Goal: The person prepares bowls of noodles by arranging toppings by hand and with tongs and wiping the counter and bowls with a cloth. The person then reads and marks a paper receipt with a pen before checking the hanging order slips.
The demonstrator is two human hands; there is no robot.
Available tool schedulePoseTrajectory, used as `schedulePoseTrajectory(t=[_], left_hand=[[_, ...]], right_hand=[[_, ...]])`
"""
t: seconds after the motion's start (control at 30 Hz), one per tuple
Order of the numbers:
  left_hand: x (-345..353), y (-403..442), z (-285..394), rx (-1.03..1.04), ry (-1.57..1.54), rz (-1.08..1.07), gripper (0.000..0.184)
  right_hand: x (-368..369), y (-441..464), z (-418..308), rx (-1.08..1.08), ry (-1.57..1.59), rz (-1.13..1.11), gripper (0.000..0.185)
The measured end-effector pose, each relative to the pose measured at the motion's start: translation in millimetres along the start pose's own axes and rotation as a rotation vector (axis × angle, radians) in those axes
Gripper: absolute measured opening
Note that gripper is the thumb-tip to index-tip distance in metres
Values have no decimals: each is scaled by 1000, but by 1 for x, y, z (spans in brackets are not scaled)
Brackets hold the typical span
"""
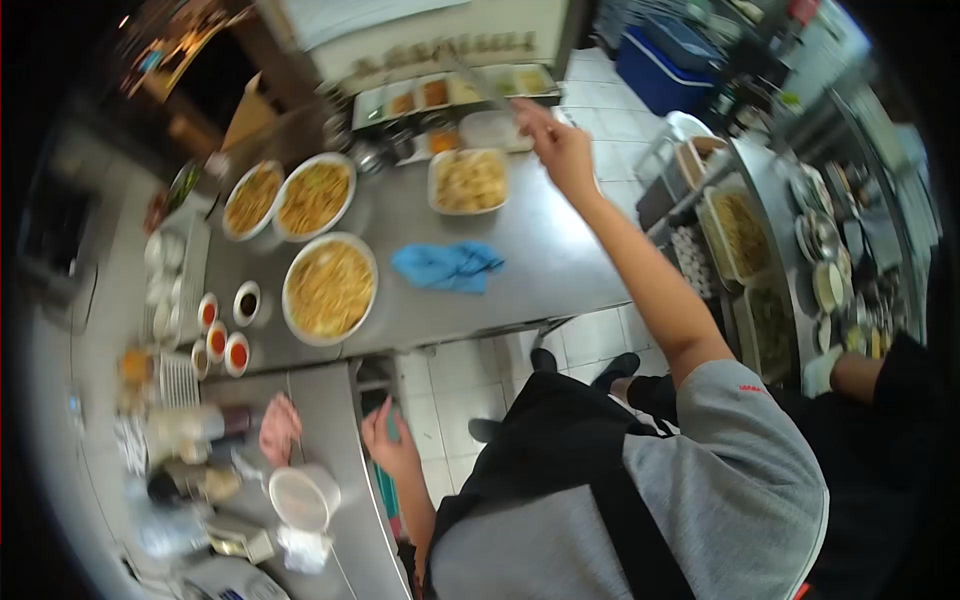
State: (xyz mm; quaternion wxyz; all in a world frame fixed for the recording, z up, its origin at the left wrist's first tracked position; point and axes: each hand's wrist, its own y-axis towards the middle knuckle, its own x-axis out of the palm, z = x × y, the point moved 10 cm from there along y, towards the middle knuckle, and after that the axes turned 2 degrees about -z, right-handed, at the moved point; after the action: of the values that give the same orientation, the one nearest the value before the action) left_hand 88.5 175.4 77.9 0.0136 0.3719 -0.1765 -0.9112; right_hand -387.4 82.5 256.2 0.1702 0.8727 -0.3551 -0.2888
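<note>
My right hand (555,148) reaches out over the back of the steel table, closed on a long, blurred metal utensil (482,82) that points toward the topping trays (433,94). Just below and left of that hand sits a square white bowl of pale yellow food (470,184). My left hand (390,440) hangs low beside the edge of the side counter, its fingers apart, with nothing visible in it. Three white bowls of noodles (330,288) stand on the left part of the table. A crumpled blue cloth (448,267) lies on the table near the middle.
Small sauce cups (237,353) stand at the table's left. The side counter (335,400) holds a pink cloth (281,430) and a clear tub (303,497). On the right are food bins (738,232) and a blue cooler (662,72). Another person's dark clothing (850,455) shows at lower right.
</note>
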Motion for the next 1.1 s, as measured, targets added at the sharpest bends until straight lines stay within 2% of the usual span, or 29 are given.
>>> schedulePoseTrajectory(t=[0.03, 0.1, 0.2, 0.23, 0.27, 0.37, 0.47, 0.53, 0.57, 0.6, 0.63, 0.67, 0.73, 0.77, 0.83, 0.87, 0.9, 0.93, 0.97, 1.03, 1.1], left_hand=[[8, -8, -4, -29, 49, -48, 32], [29, -33, -13, -77, 96, -111, 30], [72, -56, 1, -54, 128, -248, 25], [100, -82, -46, -189, 3, -269, 22], [119, -83, -26, -90, 41, -354, 22], [194, -91, -3, -118, 177, -645, 25], [268, -111, -19, -287, 75, -923, 27], [293, -131, -35, -434, -18, -1033, 29], [300, -137, -39, -488, -33, -1074, 30], [306, -145, -50, -561, 42, -1150, 39], [305, -144, -43, -555, 37, -1188, 39], [304, -143, -35, -549, 32, -1226, 39], [289, -121, 0, -379, -145, -1186, 24], [288, -114, -5, -395, -59, -1127, 22], [280, -62, 81, -388, -78, -1048, 20], [276, -34, 132, -384, -87, -1008, 23], [267, -12, 159, -445, 222, -817, 25], [260, 37, 240, -293, -147, -580, 26], [265, 35, 236, -506, -244, -569, 29], [273, 47, 255, -584, -648, -482, 45], [265, 46, 244, -553, -746, -259, 47]], right_hand=[[-49, 22, 11, -91, -54, 119, 26], [-145, 58, 32, -7, -31, 263, 26], [-276, 87, 70, -98, -257, 489, 28], [-314, 95, 92, -143, -313, 553, 30], [-351, 102, 122, -159, -349, 604, 30], [-436, 107, 219, -92, -540, 718, 28], [-496, 109, 302, -20, -754, 757, 27], [-523, 114, 351, 34, -880, 726, 30], [-535, 117, 386, 153, -1003, 681, 31], [-546, 119, 427, 269, -1123, 629, 32], [-560, 115, 469, 388, -1245, 570, 34], [-579, 101, 558, 835, -1299, 179, 37], [-570, 99, 537, 668, -1148, 388, 37], [-556, 104, 516, 563, -1061, 476, 38], [-487, 101, 451, 237, -724, 563, 41], [-441, 93, 437, 210, -542, 476, 42], [-379, 81, 408, 235, -325, 388, 40], [-310, 62, 378, 138, -200, 284, 37], [-240, 38, 356, 162, -82, 114, 37], [-92, -34, 288, 233, 125, -326, 38], [9, -110, 174, 142, 373, -756, 41]])
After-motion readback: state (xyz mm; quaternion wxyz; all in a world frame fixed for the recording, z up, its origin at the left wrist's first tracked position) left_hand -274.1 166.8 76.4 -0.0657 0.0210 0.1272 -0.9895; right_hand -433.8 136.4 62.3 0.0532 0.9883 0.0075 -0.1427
